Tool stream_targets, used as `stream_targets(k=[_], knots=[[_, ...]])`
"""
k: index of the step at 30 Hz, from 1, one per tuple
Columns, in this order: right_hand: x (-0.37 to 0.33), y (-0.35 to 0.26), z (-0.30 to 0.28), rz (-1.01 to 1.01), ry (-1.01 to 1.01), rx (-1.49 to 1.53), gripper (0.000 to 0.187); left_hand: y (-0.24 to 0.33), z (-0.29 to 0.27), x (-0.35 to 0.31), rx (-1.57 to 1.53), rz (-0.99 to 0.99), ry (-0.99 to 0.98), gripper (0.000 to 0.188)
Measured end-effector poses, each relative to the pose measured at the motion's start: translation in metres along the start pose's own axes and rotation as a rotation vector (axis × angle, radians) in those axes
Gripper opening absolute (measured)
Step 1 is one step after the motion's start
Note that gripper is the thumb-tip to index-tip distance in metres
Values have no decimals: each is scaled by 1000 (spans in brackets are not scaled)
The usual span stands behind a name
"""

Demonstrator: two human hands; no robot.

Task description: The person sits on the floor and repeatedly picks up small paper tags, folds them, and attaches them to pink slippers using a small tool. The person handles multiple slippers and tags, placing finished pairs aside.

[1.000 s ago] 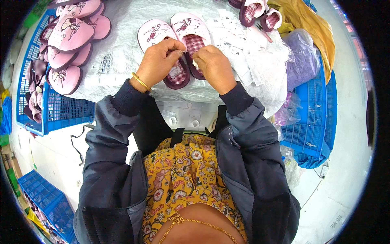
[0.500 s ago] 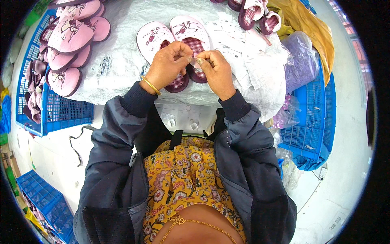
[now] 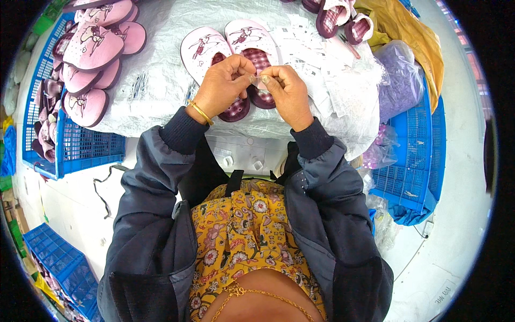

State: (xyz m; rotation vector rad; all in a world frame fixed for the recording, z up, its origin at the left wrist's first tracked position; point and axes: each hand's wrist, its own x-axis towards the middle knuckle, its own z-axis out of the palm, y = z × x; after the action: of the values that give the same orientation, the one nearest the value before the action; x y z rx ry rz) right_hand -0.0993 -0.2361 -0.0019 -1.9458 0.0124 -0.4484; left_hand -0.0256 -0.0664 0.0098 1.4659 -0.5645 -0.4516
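A pair of pale pink slippers with dark red checked linings lies side by side on the plastic-covered surface: the left slipper [image 3: 203, 47] and the right slipper [image 3: 250, 35], toes pointing away from me. Over their open heels, my left hand [image 3: 224, 88] pinches a small, thin, clear piece [image 3: 258, 82] between thumb and forefinger. The opposite side of that piece is pinched by my right hand [image 3: 291, 96]. Its exact kind is too small to make out. My fingers partly hide the linings. White paper tags [image 3: 303, 56] lie spread just right of the slippers.
Stacked pink slippers [image 3: 91, 48] stand at the left, beside a blue crate [image 3: 88, 147]. More slippers [image 3: 333, 16] lie at the far right. A purple-filled plastic bag [image 3: 399, 80] rests above another blue crate [image 3: 410, 161], near yellow-brown cloth [image 3: 413, 32].
Both hands keep their pinch over the slippers, with only a slight shift of the fingers. The slippers stay in place.
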Motion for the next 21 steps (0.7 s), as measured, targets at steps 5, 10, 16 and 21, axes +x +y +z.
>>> stream_targets(k=[5, 10, 16, 21], knots=[[-1, 3, -1, -22, 14, -1, 7, 2, 2, 0, 3, -10, 0, 7], [0, 3, 1, -2, 9, 33, 7, 2, 1, 0, -4, -13, 18, 9], [-1, 6, 2, 0, 9, 46, 7, -1, 2, 0, -25, -15, 21, 9], [0, 8, 2, 5, 20, 82, 7, -2, 2, 1, -28, -5, 19, 8]])
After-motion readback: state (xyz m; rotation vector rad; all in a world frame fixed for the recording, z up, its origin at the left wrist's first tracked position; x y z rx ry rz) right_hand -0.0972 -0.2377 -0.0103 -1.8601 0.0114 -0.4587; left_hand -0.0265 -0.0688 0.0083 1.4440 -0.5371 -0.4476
